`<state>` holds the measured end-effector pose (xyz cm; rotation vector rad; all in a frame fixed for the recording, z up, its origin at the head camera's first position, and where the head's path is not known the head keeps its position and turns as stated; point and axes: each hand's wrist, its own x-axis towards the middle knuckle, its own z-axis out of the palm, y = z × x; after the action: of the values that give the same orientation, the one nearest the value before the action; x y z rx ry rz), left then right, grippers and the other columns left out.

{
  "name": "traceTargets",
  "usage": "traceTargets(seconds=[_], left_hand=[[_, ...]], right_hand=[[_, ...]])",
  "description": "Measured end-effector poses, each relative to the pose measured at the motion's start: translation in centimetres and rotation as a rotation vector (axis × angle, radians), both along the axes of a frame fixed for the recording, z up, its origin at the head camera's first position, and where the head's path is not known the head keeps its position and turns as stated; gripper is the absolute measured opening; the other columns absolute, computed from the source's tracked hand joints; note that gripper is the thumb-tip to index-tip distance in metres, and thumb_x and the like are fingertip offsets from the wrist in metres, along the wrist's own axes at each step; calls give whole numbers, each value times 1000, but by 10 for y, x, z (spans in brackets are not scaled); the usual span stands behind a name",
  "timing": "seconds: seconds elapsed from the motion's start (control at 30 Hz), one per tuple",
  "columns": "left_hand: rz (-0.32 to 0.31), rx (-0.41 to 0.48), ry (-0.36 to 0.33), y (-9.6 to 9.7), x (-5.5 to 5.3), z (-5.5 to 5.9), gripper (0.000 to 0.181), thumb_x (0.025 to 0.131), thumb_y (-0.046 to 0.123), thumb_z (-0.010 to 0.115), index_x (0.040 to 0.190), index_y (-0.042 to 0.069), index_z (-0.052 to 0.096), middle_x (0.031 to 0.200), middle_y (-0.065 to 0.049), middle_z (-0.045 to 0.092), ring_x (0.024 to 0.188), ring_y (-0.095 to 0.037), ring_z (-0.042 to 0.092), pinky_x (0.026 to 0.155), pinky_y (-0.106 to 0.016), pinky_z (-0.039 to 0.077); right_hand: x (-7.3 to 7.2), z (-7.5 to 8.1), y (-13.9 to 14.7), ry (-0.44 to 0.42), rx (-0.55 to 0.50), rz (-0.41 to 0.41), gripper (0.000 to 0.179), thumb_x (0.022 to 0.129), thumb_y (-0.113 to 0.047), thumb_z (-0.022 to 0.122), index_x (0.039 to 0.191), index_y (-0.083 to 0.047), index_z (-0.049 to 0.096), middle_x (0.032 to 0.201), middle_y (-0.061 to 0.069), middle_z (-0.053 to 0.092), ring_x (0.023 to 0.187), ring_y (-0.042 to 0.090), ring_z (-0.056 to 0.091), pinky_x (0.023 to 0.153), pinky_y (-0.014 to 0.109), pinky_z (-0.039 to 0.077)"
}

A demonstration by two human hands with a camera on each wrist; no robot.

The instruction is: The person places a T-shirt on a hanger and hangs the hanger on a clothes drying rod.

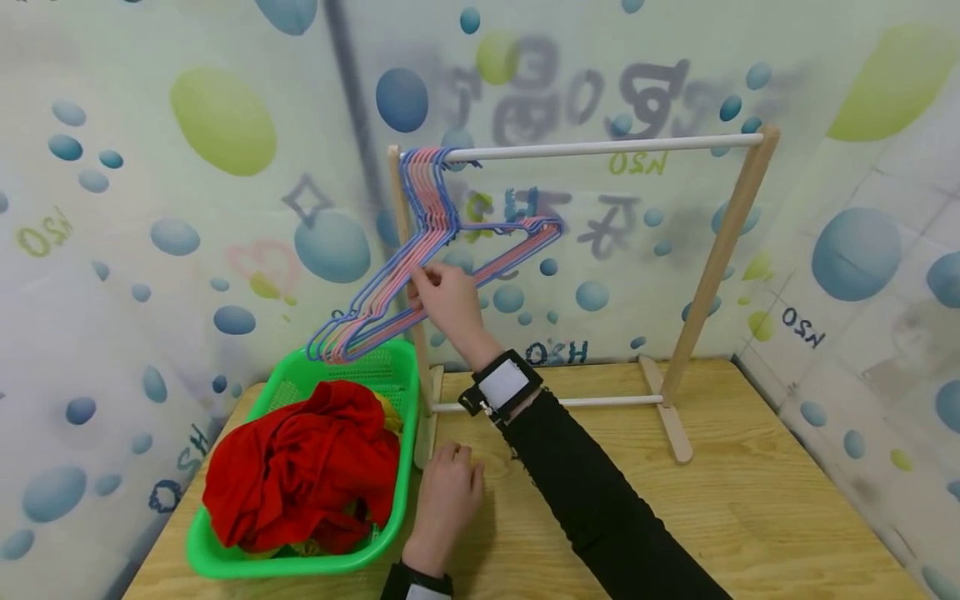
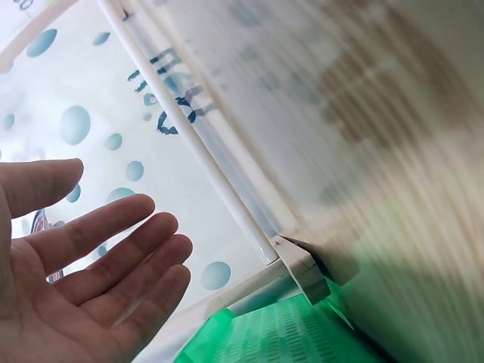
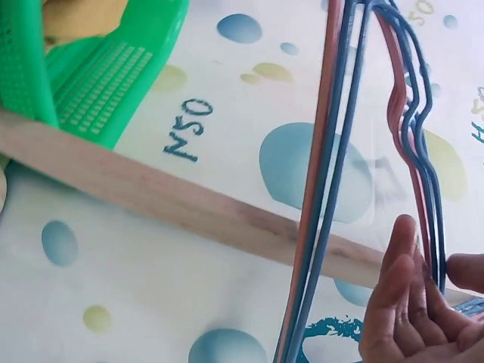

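Wood-grained and light brown, the worktop extends in front of the person, and walls rise behind it and at its sides. These walls are pale, printed with blue and green ovals and with small dark letters; some larger grey marks, softly blurred, are also on them. On the worktop stands a rack with wooden posts, a white upper bar and a white lower bar. Blue and pink hangers hang close together at the left end of the upper bar. Of the hands, the right one pinches the hangers at their sloping side, between thumb and fingers; how many it takes, I cannot tell. The left hand is empty, its fingers loosely extended, just beside a green basket. This basket rests on the worktop's left part, below the hangers, and contains a crumpled red cloth with some yellow cloth showing beside it. A black sleeve covers the right arm.
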<state>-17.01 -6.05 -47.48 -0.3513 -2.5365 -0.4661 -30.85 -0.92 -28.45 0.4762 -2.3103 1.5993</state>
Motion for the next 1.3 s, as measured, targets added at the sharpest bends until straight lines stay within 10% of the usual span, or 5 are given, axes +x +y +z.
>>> traceTargets(seconds=[0.73,1.3], left_hand=[[21,-7,-47,-1,-2,-3,22,82,20,72,94,2,68,90,-12,63,83,-28,61,69,-42,50],[31,-7,-43,-2,-2,-3,30,82,21,72,104,1,67,92,-13,65,86,-29,62,69,-44,50]], right_hand=[[7,14,6,-353,-475,254,18,103,-17,38,111,-2,46,87,17,67,76,26,68,76,41,56],[16,21,17,-216,-628,421,13,105,-19,30,115,-11,32,65,2,35,51,14,43,57,32,51]])
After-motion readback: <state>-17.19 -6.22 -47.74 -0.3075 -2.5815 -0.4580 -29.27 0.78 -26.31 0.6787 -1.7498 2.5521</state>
